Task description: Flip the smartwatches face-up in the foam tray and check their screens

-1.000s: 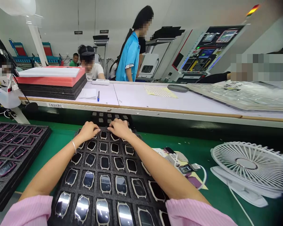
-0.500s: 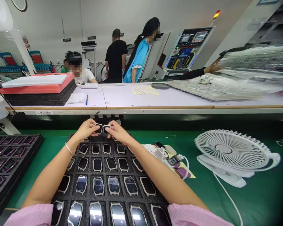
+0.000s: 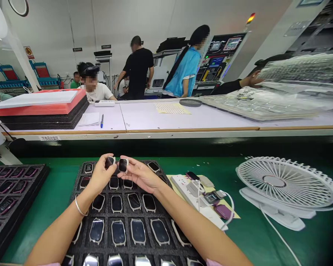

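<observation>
A black foam tray [image 3: 107,214] lies on the green mat in front of me, its pockets filled with several white-rimmed watch bodies with dark screens. My left hand [image 3: 100,176] pinches one watch body [image 3: 110,162] lifted above the tray's far rows. My right hand [image 3: 140,174] holds a second watch body [image 3: 123,165] right beside it, the two pieces nearly touching. Both forearms reach over the tray, and a thin bracelet [image 3: 80,209] circles my left wrist.
Another black tray [image 3: 8,192] of purple-rimmed pieces sits at the left. A white power strip [image 3: 195,194] with plugs and cables lies right of the tray, a white desk fan [image 3: 283,186] beyond it. Behind runs a white bench [image 3: 183,118] with stacked foam sheets [image 3: 41,109]; several people stand or sit farther back.
Each hand has picked a watch body out of the tray's far row and raised it toward me; a second ago the fingers were pressed down on the tray.
</observation>
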Demonstrator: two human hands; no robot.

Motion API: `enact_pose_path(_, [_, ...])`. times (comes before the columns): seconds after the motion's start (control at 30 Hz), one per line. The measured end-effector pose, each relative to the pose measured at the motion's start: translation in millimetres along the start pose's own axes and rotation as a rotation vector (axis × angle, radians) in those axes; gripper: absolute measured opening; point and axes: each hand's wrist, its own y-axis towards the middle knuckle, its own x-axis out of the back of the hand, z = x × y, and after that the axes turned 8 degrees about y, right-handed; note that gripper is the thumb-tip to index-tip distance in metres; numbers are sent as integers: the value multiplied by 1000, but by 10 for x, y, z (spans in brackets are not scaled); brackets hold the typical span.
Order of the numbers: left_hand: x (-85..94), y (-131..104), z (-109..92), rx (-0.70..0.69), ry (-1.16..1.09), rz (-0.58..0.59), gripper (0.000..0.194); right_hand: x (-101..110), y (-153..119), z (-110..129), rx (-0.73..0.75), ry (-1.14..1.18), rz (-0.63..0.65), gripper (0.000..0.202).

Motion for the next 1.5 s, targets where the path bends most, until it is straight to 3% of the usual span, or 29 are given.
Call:
enact_pose_path(0.07, [-2, -48, -18, -82, 132, -55, 40, 4, -10, -11, -4, -11, 46, 53])
enact_pose_path(0.17, [-13, -108, -30, -123, 242, -44, 40, 5, -33, -28, 18, -18, 105, 51])
enact_pose_path(0.47, [-48, -202, -68, -127, 208, -81, 41, -34, -113, -14, 52, 17, 215, 46])
enact_pose_path(0.9, [-58, -248, -116, -177, 203, -118, 36, -29, -115, -1, 57, 84, 234, 43])
enact_pose_path(1.5, [-79, -246, -99, -135, 144, -64, 39, -18, -114, -1, 64, 53, 226, 46])
